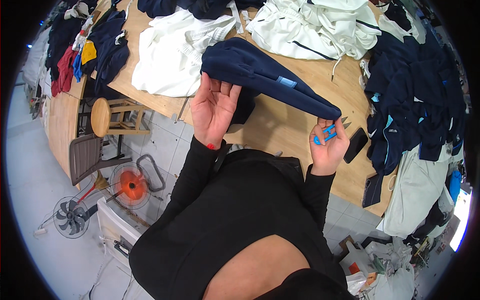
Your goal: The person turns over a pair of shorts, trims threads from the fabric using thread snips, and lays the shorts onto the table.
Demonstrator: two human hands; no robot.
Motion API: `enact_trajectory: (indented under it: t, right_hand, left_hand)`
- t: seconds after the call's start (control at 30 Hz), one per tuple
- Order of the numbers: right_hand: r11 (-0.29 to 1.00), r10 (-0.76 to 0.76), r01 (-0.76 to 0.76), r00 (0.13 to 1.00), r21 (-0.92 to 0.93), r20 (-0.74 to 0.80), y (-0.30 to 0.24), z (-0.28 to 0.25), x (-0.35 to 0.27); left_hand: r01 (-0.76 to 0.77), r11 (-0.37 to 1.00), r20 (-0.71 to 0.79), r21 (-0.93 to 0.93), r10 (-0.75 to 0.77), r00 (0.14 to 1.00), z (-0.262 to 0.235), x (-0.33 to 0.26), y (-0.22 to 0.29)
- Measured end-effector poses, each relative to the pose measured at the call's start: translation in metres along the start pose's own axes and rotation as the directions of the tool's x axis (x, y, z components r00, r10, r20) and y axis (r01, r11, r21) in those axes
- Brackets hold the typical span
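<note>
One pale wooden table [277,134] stands on a tiled floor [165,143], two electric fans [131,185] at eight o'clock. At twelve, one navy garment [250,65]: the left hand [216,111], loosely curled, grips one end; the right hand [330,151], curled tighter, pinches the other, holding what look like blue-handled scissors [330,135]. One phone [356,145] lies at three.

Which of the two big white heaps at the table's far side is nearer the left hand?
The left white heap, just beyond the left hand; the other heap, with dark trim, lies farther right.
</note>
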State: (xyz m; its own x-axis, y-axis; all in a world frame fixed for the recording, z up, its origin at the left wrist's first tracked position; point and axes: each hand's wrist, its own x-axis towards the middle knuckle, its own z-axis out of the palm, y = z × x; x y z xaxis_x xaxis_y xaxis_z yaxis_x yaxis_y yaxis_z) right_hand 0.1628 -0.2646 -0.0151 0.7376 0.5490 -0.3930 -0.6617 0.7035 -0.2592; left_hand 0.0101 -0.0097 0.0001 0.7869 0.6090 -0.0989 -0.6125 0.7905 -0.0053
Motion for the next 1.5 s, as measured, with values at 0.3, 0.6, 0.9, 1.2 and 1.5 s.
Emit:
enact_trajectory:
  t: [0.3,0.6,0.9,1.2,1.5]
  right_hand:
    - [0.966,-0.117,0.072,0.978,-0.246,-0.173,0.012,0.012,-0.009]
    - [0.785,-0.273,0.136,0.952,-0.604,-0.141,0.019,0.028,-0.015]
    - [0.857,-0.331,0.187,0.914,-0.481,-0.234,0.007,0.019,-0.013]
    - [0.883,-0.386,0.254,0.871,-0.395,-0.303,-0.005,0.017,-0.009]
    - [0.864,-0.448,0.294,0.819,-0.409,-0.358,0.003,0.038,-0.011]
  left_hand:
    - [0.058,0.985,0.004,0.163,-0.059,0.998,0.001,-0.013,-0.018]
    - [0.034,0.805,0.013,0.592,-0.052,0.999,0.016,-0.019,-0.031]
    - [0.114,0.491,-0.182,0.864,0.093,0.979,0.006,-0.008,-0.015]
    - [0.314,0.655,-0.304,0.687,-0.133,0.943,-0.013,-0.010,0.009]
    - [0.220,0.903,-0.022,0.370,-0.228,0.973,-0.008,-0.017,0.007]
